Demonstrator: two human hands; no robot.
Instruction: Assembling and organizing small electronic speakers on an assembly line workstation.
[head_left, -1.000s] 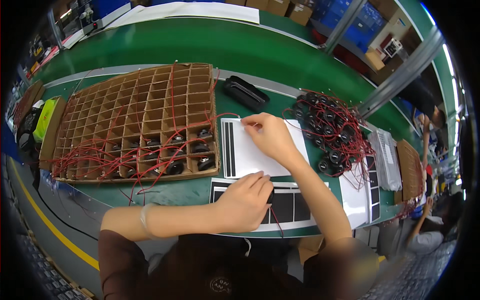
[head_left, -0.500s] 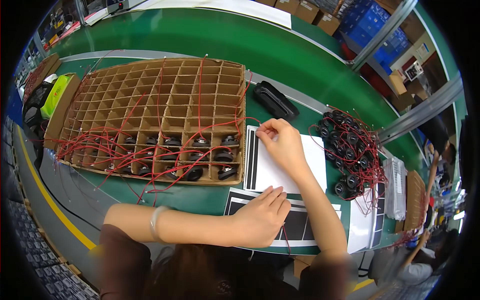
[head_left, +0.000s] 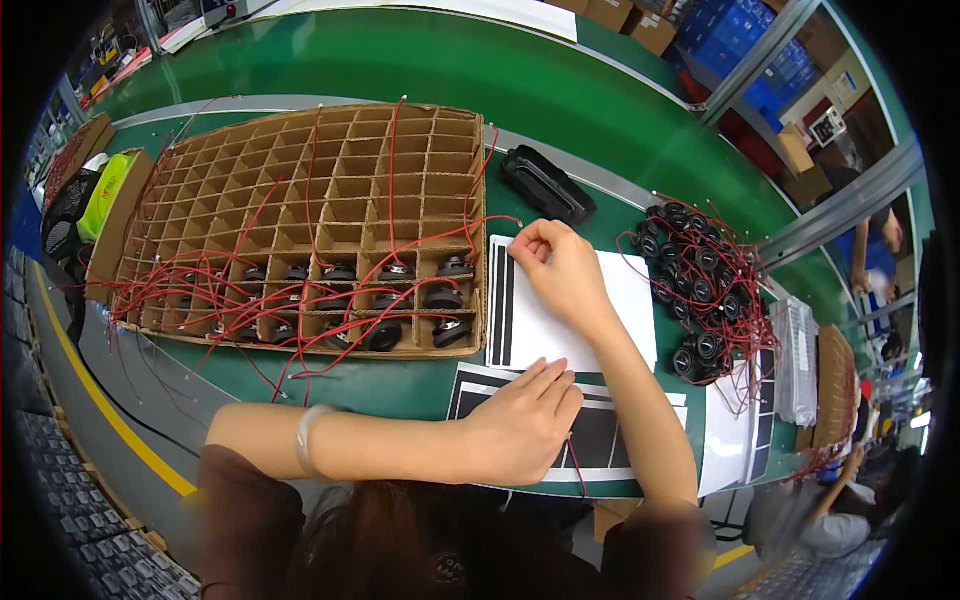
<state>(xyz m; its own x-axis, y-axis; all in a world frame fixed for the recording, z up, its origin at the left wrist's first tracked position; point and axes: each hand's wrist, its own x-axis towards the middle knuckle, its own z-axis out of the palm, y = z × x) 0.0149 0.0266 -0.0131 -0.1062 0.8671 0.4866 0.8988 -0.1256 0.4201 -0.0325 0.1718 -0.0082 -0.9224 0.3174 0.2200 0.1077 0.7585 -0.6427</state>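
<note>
Looking down thru the head cam, only view I've got: right hand [head_left: 562,268] reaches out over the white sheet [head_left: 585,325] w/ black strips along its left edge, fingertips pressed together in a pinch at the sheet's top-left corner, prob. picking at a strip end; can't tell if anything is actually lifted. Left hand [head_left: 520,430] lies flat, fingers together and extended, palm down on the nearer sheet of black strips [head_left: 600,440], which sits at the counter's [head_left: 400,380] near edge. My read: it's pinning that sheet so it doesn't slide while the other hand works. A red wire [head_left: 573,470] hangs out from under the left hand.

Cardboard divider tray [head_left: 300,200] sits just left of the white sheet, touching or nearly so; small black speakers [head_left: 440,298] w/ red leads fill only its front rows, so parts stay w/in easy reach. Loose pile of wired speakers [head_left: 700,290] lies right of the sheet; a black oblong part [head_left: 545,185] beyond it.

Vs. 0.5 s ago: both hands sit on the same spots, same pinch at the corner; framing shifted slightly, head moved, not the work.
</note>
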